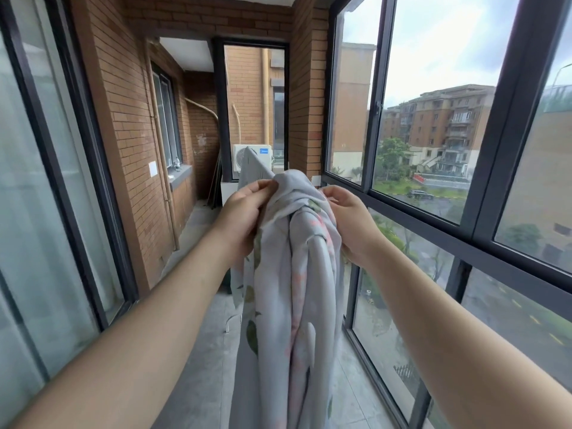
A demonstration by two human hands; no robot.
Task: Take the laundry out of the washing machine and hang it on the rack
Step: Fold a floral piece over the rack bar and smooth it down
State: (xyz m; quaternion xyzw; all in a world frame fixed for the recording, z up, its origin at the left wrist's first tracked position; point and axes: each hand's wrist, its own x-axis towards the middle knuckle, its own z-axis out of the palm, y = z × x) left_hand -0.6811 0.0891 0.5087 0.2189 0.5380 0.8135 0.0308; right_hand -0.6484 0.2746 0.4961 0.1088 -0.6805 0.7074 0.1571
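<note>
Holding floral sheet bunched at its top, between both hands, above the balcony floor. Left hand pinches the top fold, right hand has fingers curled on the right edge. Long axis vertical, bulk hangs straight down. Possibly draped over a support, hidden by cloth

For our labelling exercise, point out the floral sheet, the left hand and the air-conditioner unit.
floral sheet [303, 274], head view, hanging folds.
left hand [244, 210], head view, back of hand.
air-conditioner unit [263, 152], head view, white casing.
</note>
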